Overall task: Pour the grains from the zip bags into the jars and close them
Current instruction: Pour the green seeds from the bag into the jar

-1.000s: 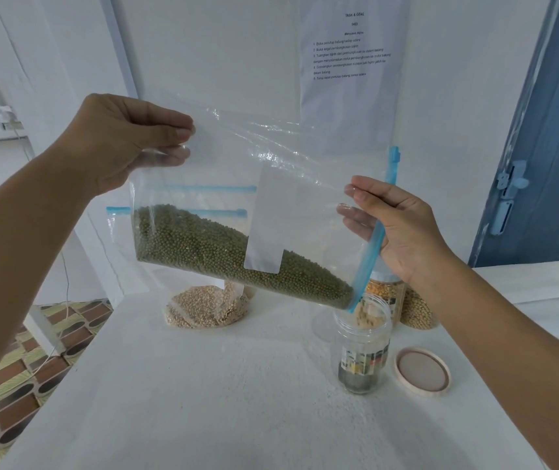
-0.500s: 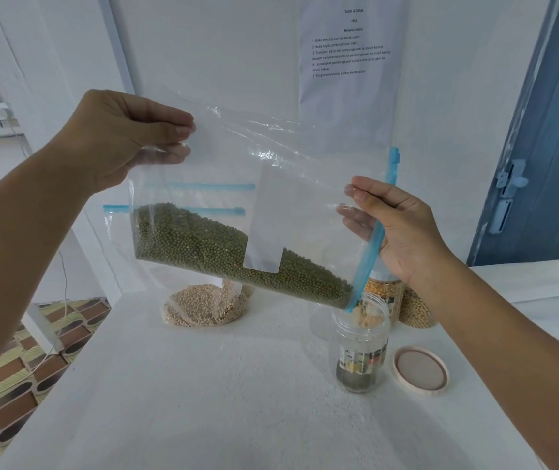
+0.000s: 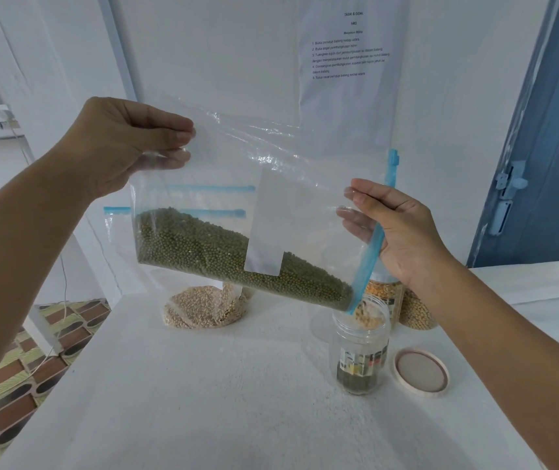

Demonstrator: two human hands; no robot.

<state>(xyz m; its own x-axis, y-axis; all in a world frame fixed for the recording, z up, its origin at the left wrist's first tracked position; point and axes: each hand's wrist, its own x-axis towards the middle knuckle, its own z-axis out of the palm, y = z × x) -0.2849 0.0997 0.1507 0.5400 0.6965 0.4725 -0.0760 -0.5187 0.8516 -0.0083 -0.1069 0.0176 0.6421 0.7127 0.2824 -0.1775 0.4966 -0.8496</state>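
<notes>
— Where was the bag at that moment?

— The zip bag (image 3: 237,205) was up in the air over the desk (image 3: 203,401), tilted so its blue zip edge (image 3: 369,252) pointed down to the right. The green beans (image 3: 224,262) lay along its lower side, heaped toward the left and thinning down to the low corner.

— And the hands?

— The left hand (image 3: 119,144) pinched the raised back corner, its fingers (image 3: 173,130) clamped together on the plastic. The right hand (image 3: 400,232) held the zip end, thumb in front and fingers behind, closed on the bag just beside the blue strip.

— Where did that low corner sit?

— Right above the mouth of the open jar (image 3: 361,347), which stood on the desk with a thin layer of green beans at its bottom. I could not tell whether the corner touched the rim.

— Its lid?

— The lid (image 3: 421,371) lay flat on the desk just to the right of the jar, apart from it.

— Anything else there?

— A second bag of pale grains (image 3: 203,310) rested on the desk behind, and two jars of yellowish grains (image 3: 386,293) stood behind the open jar, partly hidden by the right wrist. A printed sheet (image 3: 349,59) hung on the wall.
</notes>
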